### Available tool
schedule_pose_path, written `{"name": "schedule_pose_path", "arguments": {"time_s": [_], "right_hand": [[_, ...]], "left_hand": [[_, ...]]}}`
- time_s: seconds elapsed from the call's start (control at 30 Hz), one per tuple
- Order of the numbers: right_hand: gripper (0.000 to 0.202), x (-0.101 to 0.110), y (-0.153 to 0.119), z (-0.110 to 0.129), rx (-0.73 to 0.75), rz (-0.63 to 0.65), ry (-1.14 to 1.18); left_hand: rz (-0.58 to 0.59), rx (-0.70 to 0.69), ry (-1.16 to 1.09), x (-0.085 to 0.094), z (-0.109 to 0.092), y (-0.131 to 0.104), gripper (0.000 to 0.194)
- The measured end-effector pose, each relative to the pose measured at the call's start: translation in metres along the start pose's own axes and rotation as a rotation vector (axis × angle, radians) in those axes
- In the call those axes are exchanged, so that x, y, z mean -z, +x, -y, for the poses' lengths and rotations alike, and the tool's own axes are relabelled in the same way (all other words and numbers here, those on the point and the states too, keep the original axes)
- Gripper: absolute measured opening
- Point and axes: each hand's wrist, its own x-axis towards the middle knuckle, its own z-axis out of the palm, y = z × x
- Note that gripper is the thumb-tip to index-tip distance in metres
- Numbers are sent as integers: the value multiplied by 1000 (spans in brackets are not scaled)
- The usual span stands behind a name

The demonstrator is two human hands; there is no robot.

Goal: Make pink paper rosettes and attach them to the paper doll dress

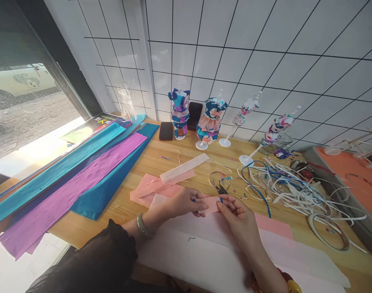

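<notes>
Between my two hands is a small strip of pale pink paper [211, 204], with a blue edge showing at each end. My left hand [190, 202] pinches its left end, and my right hand [235, 211] pinches the right end between thumb and fingers. Below them large sheets of white and light pink paper [186, 256] cover the front of the table. Just beyond my fingertips lie dark-handled scissors [222, 189], partly hidden by my right hand. A long pale paper strip [184, 167] rests on folded pink paper [146, 189] past my left hand.
Long teal and purple sheets [82, 191] spread over the left side. Several small dress forms stand along the tiled wall, one in blue and peach paper [208, 126]. A phone [166, 131] lies near them. Tangled white strips [289, 183] and a tape roll [328, 232] are at right.
</notes>
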Motion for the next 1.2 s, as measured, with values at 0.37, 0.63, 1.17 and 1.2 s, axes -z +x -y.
{"name": "schedule_pose_path", "arguments": {"time_s": [0.37, 0.63, 1.17, 1.2], "right_hand": [[37, 1, -2, 2, -18, -74, -64], [40, 0, -3, 6, -34, -71, -10], [43, -4, -7, 7, 107, -56, -101], [43, -4, -7, 6, 115, -46, -106]], "left_hand": [[-27, 3, 45, -1, -5, -3, 30], [-10, -4, 62, -1, -4, -4, 28], [163, 26, -59, -5, 3, -2, 34], [179, 25, -69, -6, 2, -3, 33]]}}
